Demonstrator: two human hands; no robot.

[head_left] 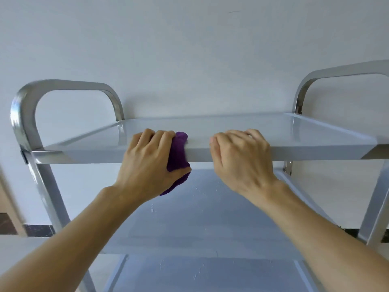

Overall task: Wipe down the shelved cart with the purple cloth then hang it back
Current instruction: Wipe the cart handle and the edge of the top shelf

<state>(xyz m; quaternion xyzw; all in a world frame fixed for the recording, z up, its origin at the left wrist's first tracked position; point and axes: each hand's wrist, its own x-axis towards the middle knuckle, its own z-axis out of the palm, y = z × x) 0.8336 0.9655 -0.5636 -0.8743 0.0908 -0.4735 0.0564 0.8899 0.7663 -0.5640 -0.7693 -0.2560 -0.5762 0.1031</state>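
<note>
Setting: one plain pale wall (189,49) behind, with a dark skirting strip (35,229) low at the left. Cart (315,152), one, grey with metal frame: three shelves in view, stacked. The top shelf (242,127) has a raised rim; the middle shelf (200,218) shows pale specks; the bottom shelf (210,275) is partly seen. Handles, two: a left handle (23,106) and a right handle (328,73), both looped metal, rising above the top shelf at its ends. Cloth (177,157), one, purple, bunched over the front edge of the top shelf, left of centre, one end hanging below the edge. Hands, two, bare. The left hand (147,159) grips the cloth, fingers curled over it onto the shelf rim, thumb pressed beneath. The right hand (240,157) rests on the same front edge, near the cloth but apart from it, its fingers curled over the rim and no item in it.
</note>
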